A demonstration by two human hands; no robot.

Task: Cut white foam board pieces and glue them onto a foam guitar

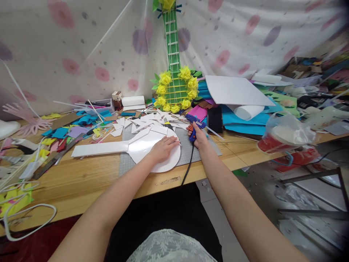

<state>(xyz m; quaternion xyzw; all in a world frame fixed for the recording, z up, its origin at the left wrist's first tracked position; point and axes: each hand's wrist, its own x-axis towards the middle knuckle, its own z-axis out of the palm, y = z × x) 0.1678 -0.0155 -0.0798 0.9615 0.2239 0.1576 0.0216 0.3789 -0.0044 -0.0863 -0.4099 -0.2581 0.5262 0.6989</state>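
My left hand (164, 148) lies flat with fingers stretched over the round end of a white guitar-shaped board (141, 147), whose long neck points left. Strips of white card stand along part of the board's far edge. In my right hand (199, 137) is a blue glue gun (196, 124), its black cord trailing down over the table edge and a pale glue stick poking out to the right. Both the board and the glue gun are over a grey cutting mat (188, 153). A yellow and black utility knife (168, 124) rests just beyond the board.
Behind the mat stands a green paper guitar (173, 63) trimmed with yellow paper flowers. White scraps (148, 119) pile up before it. Coloured paper bits and a metal ruler (58, 154) lie at left. At right are blue sheets (242, 123) and a plastic-wrapped red cup (280, 140).
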